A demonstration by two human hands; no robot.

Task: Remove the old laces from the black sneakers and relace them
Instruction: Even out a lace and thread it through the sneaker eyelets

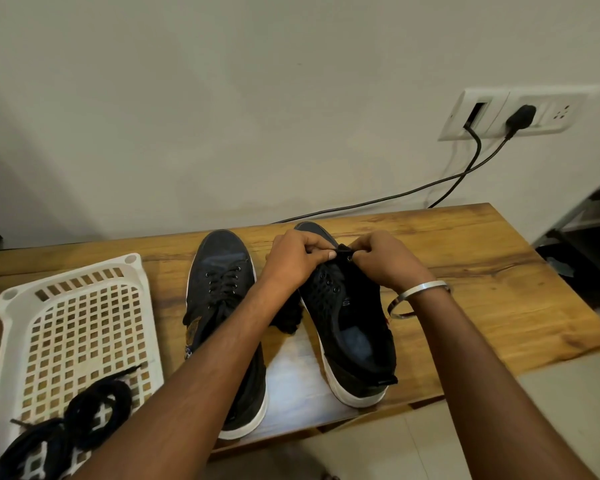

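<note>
Two black sneakers with white soles stand side by side on the wooden table, toes pointing away. The left sneaker (222,299) is laced. Over the toe end of the right sneaker (350,323) both hands meet: my left hand (297,256) and my right hand (383,259) each pinch the black lace (343,251) at the front eyelets. More black lace (288,318) lies bunched between the shoes. Loose coiled black laces (84,420) lie in the white basket.
A white perforated plastic basket (66,327) lies at the left of the wooden table (482,271). Two black cables (430,187) run from the wall socket (513,114) down behind the table. A shelf unit stands at the far right. A metal bangle circles my right wrist.
</note>
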